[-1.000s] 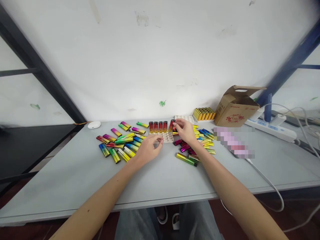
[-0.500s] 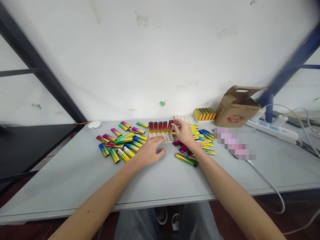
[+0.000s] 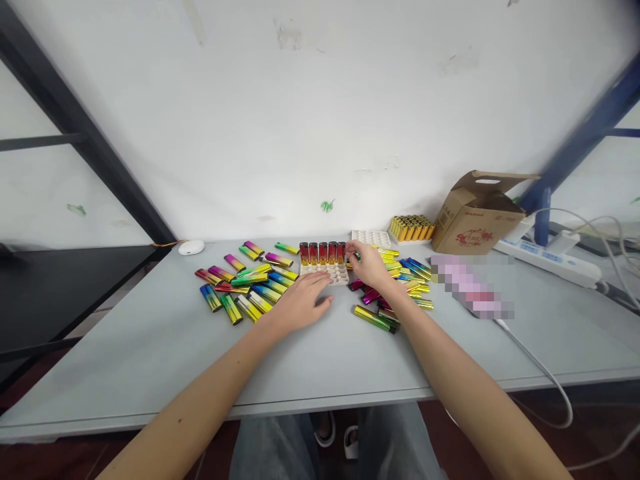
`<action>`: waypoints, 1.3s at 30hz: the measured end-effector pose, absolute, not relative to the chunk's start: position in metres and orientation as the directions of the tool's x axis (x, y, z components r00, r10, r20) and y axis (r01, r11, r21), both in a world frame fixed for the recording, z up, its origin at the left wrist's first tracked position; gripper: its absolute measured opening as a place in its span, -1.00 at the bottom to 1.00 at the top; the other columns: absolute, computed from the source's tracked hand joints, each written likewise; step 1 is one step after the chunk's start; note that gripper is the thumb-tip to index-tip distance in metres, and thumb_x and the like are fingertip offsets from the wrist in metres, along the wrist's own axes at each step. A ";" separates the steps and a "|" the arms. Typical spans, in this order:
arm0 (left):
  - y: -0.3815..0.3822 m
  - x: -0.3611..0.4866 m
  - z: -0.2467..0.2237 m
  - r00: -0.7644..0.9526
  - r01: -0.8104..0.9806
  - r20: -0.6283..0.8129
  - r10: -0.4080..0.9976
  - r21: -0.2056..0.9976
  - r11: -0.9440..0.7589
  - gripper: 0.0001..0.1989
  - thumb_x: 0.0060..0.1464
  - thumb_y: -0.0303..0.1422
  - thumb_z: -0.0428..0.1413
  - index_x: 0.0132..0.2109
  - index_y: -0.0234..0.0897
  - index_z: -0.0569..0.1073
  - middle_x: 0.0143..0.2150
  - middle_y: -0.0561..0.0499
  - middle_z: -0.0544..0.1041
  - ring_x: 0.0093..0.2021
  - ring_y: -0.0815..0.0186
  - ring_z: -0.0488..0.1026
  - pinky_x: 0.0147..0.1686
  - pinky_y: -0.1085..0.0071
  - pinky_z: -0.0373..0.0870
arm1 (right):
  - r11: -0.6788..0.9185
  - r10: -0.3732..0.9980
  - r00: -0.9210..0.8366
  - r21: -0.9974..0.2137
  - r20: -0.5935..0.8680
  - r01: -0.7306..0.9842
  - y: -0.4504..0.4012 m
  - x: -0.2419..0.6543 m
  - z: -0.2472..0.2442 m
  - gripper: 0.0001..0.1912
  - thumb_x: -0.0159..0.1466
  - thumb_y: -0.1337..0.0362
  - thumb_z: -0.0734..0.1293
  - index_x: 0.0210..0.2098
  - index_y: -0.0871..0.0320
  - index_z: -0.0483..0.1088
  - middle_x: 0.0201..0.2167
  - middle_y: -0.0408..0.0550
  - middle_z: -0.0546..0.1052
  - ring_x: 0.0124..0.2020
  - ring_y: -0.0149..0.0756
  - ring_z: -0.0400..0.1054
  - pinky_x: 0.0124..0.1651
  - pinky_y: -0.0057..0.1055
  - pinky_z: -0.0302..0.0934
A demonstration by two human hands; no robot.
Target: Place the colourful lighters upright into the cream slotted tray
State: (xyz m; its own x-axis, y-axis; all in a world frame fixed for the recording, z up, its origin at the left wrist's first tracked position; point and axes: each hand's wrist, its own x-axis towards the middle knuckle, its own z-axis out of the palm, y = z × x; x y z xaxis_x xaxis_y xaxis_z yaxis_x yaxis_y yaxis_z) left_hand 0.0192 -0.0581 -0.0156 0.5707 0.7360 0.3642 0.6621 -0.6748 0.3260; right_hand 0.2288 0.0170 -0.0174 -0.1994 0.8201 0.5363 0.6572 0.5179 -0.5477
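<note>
A white tray with round holes (image 3: 340, 275) sits in the middle of the table, with several red-to-yellow metallic lighters (image 3: 323, 253) upright in its back row. My left hand (image 3: 303, 300) lies palm down, fingers stretched over the tray's front left part and thumb apart. Close beside the rightmost upright lighter (image 3: 341, 253) is my right hand (image 3: 369, 263); its fingers are bent but apart, with a gap between fingertips and thumb. Loose multicoloured metallic lighters (image 3: 260, 291) lie left of the tray. More loose lighters (image 3: 373, 319) lie on the right, partly under my right wrist.
Behind the right pile stand a second white tray (image 3: 370, 238) and a block of upright yellow lighters (image 3: 413, 229). An open cardboard box (image 3: 475, 223), a power strip (image 3: 550, 261) and a blurred pink object with a white cable (image 3: 535, 367) are at right. A white case (image 3: 191, 248) sits back left.
The rightmost red lighter, tilted in my right fingers before, now stands upright in line with the others. My right fingers have drawn slightly off it. My left hand stays on the tray.
</note>
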 end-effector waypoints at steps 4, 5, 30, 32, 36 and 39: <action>-0.057 0.018 -0.017 0.570 0.656 0.366 0.735 0.335 -0.676 -0.61 0.18 -0.27 0.03 0.11 -0.30 0.44 0.17 -0.19 0.44 0.21 0.08 0.33 0.23 0.10 0.22 | 0.473 0.806 -0.126 -0.500 0.579 0.726 0.020 0.235 -0.017 -0.67 0.23 0.35 0.19 -0.04 0.22 0.40 -0.06 0.10 0.54 0.01 -0.07 0.37 0.09 -0.14 0.21; -0.057 0.018 -0.017 0.570 0.656 0.365 0.736 0.336 -0.675 -0.61 0.18 -0.27 0.03 0.11 -0.30 0.44 0.17 -0.19 0.44 0.21 0.08 0.33 0.23 0.10 0.22 | 0.468 0.799 -0.123 -0.479 0.589 0.742 0.020 0.236 -0.017 -0.65 0.23 0.35 0.18 -0.01 0.23 0.40 -0.04 0.11 0.53 0.04 -0.06 0.35 0.12 -0.13 0.19; -0.059 0.018 -0.013 0.604 0.674 0.361 0.711 0.245 -0.697 -0.65 0.23 -0.32 -0.04 0.10 -0.30 0.44 0.16 -0.20 0.44 0.20 0.08 0.34 0.20 0.09 0.27 | 0.315 0.921 -0.253 -0.185 0.295 0.931 0.000 0.228 -0.010 -0.66 0.35 0.27 0.09 0.00 0.14 0.38 0.01 0.13 0.47 0.13 -0.02 0.24 0.05 -0.14 0.17; -0.060 0.018 -0.012 0.605 0.682 0.354 0.713 0.231 -0.694 -0.65 0.24 -0.33 -0.05 0.10 -0.31 0.43 0.16 -0.19 0.44 0.20 0.10 0.34 0.20 0.10 0.28 | 0.284 0.930 -0.218 -0.204 0.294 0.937 -0.002 0.227 -0.007 -0.66 0.38 0.21 0.06 -0.03 0.16 0.38 -0.04 0.13 0.49 0.06 -0.04 0.30 0.00 -0.19 0.19; -0.061 0.018 -0.011 0.609 0.694 0.340 0.717 0.209 -0.689 -0.64 0.25 -0.33 -0.06 0.11 -0.35 0.42 0.16 -0.21 0.43 0.21 0.10 0.33 0.21 0.11 0.28 | 0.249 0.939 -0.187 -0.191 0.290 0.949 -0.004 0.227 -0.004 -0.67 0.38 0.17 0.09 -0.08 0.15 0.39 -0.14 0.11 0.52 -0.06 -0.08 0.37 -0.10 -0.27 0.19; -0.060 0.018 -0.012 0.612 0.690 0.348 0.711 0.206 -0.694 -0.64 0.25 -0.32 -0.05 0.11 -0.34 0.42 0.17 -0.22 0.43 0.22 0.09 0.32 0.21 0.10 0.28 | 0.262 0.936 -0.206 -0.175 0.286 0.949 -0.003 0.227 -0.004 -0.70 0.35 0.24 0.12 -0.05 0.11 0.42 -0.13 0.09 0.52 -0.06 -0.11 0.37 -0.10 -0.31 0.18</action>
State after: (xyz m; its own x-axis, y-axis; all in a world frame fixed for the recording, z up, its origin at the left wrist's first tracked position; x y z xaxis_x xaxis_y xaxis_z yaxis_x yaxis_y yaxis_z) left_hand 0.0176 -0.0597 -0.0122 0.6116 0.7105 0.3481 0.6896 -0.6944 0.2057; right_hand 0.2270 -0.0026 -0.0045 -0.2060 0.9359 0.2858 0.9491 0.2623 -0.1745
